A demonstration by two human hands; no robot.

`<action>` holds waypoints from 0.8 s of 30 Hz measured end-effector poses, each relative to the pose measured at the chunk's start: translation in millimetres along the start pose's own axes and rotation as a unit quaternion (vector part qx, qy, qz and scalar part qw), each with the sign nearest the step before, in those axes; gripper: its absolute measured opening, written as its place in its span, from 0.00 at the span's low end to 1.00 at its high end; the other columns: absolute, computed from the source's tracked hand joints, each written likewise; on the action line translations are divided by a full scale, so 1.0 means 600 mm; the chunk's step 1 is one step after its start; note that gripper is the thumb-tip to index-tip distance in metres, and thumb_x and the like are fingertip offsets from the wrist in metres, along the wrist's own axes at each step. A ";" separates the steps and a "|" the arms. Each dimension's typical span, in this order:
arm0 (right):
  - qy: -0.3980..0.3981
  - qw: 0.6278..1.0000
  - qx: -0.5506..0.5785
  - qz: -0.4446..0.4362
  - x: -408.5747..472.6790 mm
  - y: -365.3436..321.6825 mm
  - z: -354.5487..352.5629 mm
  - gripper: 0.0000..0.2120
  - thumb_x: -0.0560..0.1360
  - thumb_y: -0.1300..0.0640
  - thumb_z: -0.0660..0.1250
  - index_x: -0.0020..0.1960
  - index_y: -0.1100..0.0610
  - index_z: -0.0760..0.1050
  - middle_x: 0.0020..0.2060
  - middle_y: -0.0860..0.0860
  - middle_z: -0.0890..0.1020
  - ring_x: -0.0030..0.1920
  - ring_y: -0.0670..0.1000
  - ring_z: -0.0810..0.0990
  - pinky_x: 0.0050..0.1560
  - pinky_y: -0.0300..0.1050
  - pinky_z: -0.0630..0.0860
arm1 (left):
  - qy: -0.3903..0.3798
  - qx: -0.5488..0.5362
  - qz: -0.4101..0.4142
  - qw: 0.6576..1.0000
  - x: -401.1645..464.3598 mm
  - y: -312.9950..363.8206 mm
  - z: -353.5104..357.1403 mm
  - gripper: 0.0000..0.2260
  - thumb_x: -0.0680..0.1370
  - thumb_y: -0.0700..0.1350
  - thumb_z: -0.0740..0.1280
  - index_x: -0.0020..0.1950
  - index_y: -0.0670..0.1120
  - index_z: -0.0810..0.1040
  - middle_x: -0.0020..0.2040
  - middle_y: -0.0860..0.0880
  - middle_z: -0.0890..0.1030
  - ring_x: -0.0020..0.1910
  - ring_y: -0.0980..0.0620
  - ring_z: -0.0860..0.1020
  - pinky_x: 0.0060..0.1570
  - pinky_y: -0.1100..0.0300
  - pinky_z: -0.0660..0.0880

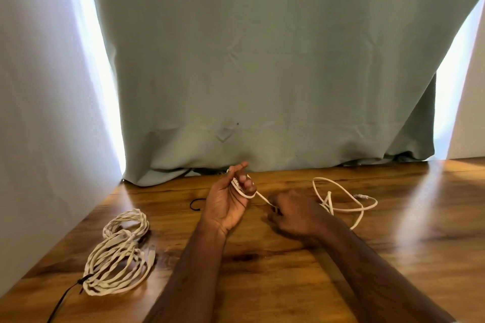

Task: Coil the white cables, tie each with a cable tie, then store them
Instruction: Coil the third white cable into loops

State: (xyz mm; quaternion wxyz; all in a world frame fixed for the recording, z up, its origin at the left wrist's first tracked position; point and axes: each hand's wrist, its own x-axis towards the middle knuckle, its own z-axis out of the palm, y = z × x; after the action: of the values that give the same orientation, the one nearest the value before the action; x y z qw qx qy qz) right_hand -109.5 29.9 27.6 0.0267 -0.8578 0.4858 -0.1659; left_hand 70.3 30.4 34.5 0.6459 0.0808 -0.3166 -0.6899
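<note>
no writing or labels readable. thin white cable (341, 199), partly wound around left hand (227, 202) fingers, loose end trailing right across wooden surface (262, 265). right hand (291, 214) pinching the strand just right of left hand. left of it, twisted white coil (118, 257) bound by black tie (83, 280).

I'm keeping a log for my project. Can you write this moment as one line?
step: coiling | left hand: holds small coil | right hand: pinches white cable | done: tied bundles on table

No readable text, labels, brands, numbers or signs anywhere in view.
</note>
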 end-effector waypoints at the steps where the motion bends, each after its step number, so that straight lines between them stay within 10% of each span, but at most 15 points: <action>1: -0.009 1.000 -0.011 -0.001 -0.001 -0.006 0.000 0.09 0.79 0.43 0.64 0.47 0.48 0.75 0.40 0.44 0.76 0.43 0.46 0.77 0.42 0.45 0.73 | 0.000 -0.006 0.011 1.000 0.003 0.000 0.001 0.17 0.77 0.43 0.60 0.62 0.34 0.73 0.35 0.45 0.81 0.34 0.49 0.82 0.37 0.56 0.81; 7: -0.022 0.994 -0.108 0.009 -0.005 -0.027 -0.008 0.17 0.77 0.43 0.67 0.62 0.48 0.73 0.57 0.50 0.79 0.58 0.54 0.77 0.58 0.54 0.76 | 0.006 0.041 0.047 0.998 0.014 -0.006 0.005 0.09 0.79 0.45 0.60 0.56 0.43 0.74 0.58 0.43 0.83 0.59 0.43 0.82 0.61 0.36 0.73; 16: 0.019 0.987 -0.149 -0.051 -0.008 -0.057 -0.026 0.12 0.79 0.47 0.65 0.60 0.50 0.75 0.53 0.54 0.81 0.54 0.56 0.80 0.52 0.52 0.77 | 0.100 0.189 0.112 0.970 0.020 -0.009 0.023 0.12 0.84 0.42 0.59 0.67 0.49 0.69 0.56 0.45 0.84 0.52 0.45 0.84 0.57 0.43 0.77; 20: 0.036 0.985 -0.156 -0.069 -0.011 -0.054 -0.037 0.11 0.78 0.52 0.65 0.58 0.53 0.79 0.52 0.55 0.82 0.52 0.57 0.81 0.49 0.49 0.76 | 0.040 0.589 0.176 0.788 0.008 -0.039 0.008 0.07 0.85 0.43 0.57 0.55 0.49 0.75 0.43 0.46 0.83 0.39 0.54 0.82 0.39 0.60 0.78; 22: 0.055 0.981 -0.171 -0.079 -0.013 -0.046 -0.044 0.09 0.78 0.52 0.66 0.56 0.52 0.80 0.51 0.53 0.83 0.52 0.56 0.82 0.50 0.49 0.75 | 0.002 0.728 0.174 0.663 0.009 -0.047 -0.007 0.12 0.84 0.48 0.57 0.46 0.47 0.75 0.37 0.49 0.78 0.35 0.53 0.77 0.36 0.53 0.74; 24: 0.078 0.973 -0.193 -0.102 -0.015 -0.035 -0.048 0.10 0.77 0.49 0.67 0.53 0.51 0.83 0.49 0.52 0.84 0.52 0.55 0.81 0.54 0.50 0.73 | -0.012 0.779 0.145 0.609 0.011 -0.051 -0.004 0.14 0.84 0.50 0.57 0.38 0.51 0.69 0.35 0.50 0.74 0.35 0.51 0.73 0.36 0.51 0.71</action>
State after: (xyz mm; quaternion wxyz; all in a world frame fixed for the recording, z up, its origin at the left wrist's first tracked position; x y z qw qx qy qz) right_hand -105.7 52.0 56.7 -0.1946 -0.8761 0.4193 -0.1371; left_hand 45.0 22.4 18.0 0.4266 0.4983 -0.7504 -0.0811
